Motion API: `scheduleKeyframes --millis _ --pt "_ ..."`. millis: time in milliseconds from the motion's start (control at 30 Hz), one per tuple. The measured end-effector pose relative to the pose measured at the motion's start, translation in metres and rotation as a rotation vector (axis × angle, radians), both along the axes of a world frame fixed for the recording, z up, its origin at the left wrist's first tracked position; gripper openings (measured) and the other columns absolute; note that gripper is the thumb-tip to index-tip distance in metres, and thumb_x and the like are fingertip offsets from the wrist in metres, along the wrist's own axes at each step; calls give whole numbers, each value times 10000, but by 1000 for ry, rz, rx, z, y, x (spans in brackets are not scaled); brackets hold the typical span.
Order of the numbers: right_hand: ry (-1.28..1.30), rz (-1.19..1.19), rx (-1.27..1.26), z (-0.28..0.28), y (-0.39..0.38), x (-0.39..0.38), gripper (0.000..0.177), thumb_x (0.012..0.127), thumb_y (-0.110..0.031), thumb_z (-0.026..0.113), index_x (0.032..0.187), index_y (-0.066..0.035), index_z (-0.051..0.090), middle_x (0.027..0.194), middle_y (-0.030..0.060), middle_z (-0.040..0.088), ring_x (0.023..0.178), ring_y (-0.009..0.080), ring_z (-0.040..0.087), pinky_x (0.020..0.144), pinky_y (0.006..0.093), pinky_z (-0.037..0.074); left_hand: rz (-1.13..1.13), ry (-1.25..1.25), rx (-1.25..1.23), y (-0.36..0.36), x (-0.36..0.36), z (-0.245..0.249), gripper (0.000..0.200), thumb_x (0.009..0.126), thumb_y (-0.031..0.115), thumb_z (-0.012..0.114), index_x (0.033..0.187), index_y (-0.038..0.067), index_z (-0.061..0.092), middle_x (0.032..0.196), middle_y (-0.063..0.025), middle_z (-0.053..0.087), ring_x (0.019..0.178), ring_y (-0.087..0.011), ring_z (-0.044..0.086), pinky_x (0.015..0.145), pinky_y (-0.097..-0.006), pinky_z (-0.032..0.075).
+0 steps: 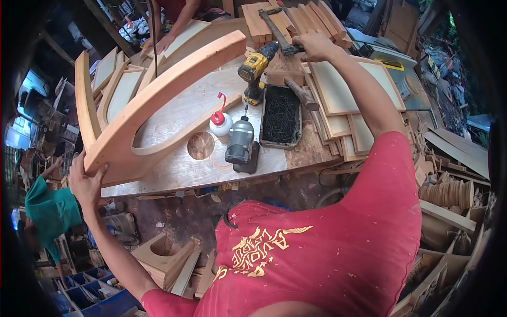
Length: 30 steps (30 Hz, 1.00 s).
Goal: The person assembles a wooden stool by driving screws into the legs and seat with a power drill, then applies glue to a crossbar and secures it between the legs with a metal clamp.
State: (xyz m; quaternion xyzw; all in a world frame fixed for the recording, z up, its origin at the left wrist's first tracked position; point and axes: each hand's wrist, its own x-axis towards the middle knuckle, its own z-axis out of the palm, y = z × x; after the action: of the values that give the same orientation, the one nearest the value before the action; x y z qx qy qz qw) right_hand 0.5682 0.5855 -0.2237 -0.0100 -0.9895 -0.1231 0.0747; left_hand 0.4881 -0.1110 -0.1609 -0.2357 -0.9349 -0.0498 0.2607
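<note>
My left hand (87,179) is closed round the near lower corner of a curved wooden frame (169,82), which stands tilted on the left of the table. At the far side, my right hand (315,46) is wrapped round the end of a metal bar clamp (274,26). Close to that hand stands a yellow and black cordless drill (254,66). Nearer to me are a grey impact driver (241,141) and a white glue bottle with a red cap (221,124). A black tray of screws (281,116) lies beside them, with a hammer (302,95) at its right edge.
Stacked framed panels (348,90) fill the table's right side, and wooden blocks (311,21) its back. A co-worker's arm (179,26) rests over a panel at the far left. Another person in green (53,211) is at left. Wooden pieces (163,259) lie below.
</note>
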Motion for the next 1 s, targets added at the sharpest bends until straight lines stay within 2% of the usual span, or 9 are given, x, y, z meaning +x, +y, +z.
scheduleKeyframes --millis 133,200,267,400,467,567,667,833,1000 --pt "148 -102 -423 53 -41 48 601 801 -372 781 1300 -90 599 1171 160 693 1089 320 663 942 435 509 -22 -18 20 3 -6 3 674 722 426 848 1273 106 628 1126 -73 664 1074 -309 608 903 -429 467" --pt "270 35 -618 93 -94 100 404 884 -305 732 1204 -67 664 960 110 734 858 197 711 763 335 557 -10 -37 30 4 -6 5 664 725 417 849 1271 107 630 1132 -76 665 1070 -308 610 896 -431 471" --pt "407 158 -711 102 -147 153 284 894 -238 733 1101 -46 704 866 84 734 765 186 713 706 310 557 -22 -49 41 0 -14 4 656 728 408 850 1270 108 634 1138 -82 671 1057 -310 614 889 -432 473" --pt "283 135 -904 27 -246 189 165 859 -181 744 932 -37 711 783 137 699 719 297 698 668 372 548 8 -79 67 4 -16 4 629 754 292 858 1279 44 616 1171 -139 666 1079 -300 636 926 -403 482" --pt "278 -139 -882 -46 -248 160 163 866 -188 722 944 -45 714 801 162 700 746 333 695 683 399 541 -15 -50 65 1 -19 -2 618 752 282 860 1274 50 623 1167 -145 668 1070 -301 639 922 -401 485" --pt "277 -401 -668 -119 -231 115 379 881 -191 677 1150 71 628 1071 285 678 1007 421 662 893 476 525 -25 19 87 0 -18 -2 570 737 272 871 1217 50 657 1093 -155 696 1005 -302 661 881 -403 509" --pt "199 -538 -477 -152 -216 90 324 867 -207 690 1052 46 608 1056 264 633 1020 439 629 884 505 520 -48 73 61 2 -10 7 605 705 396 853 1191 86 672 1056 -107 682 982 -330 630 870 -433 483" --pt "269 -586 -468 -166 -205 91 188 881 -175 665 986 -22 700 998 228 674 970 420 654 866 498 519 -56 163 46 -5 -9 5 647 692 550 810 1171 132 690 1024 -75 674 964 -285 610 841 -425 420" --pt "364 -551 -478 -146 -224 90 145 886 -183 670 961 -63 703 955 200 677 916 408 655 823 493 513 -51 183 81 -13 -8 0 590 736 533 788 1161 135 690 1019 -70 677 965 -281 612 845 -431 419"
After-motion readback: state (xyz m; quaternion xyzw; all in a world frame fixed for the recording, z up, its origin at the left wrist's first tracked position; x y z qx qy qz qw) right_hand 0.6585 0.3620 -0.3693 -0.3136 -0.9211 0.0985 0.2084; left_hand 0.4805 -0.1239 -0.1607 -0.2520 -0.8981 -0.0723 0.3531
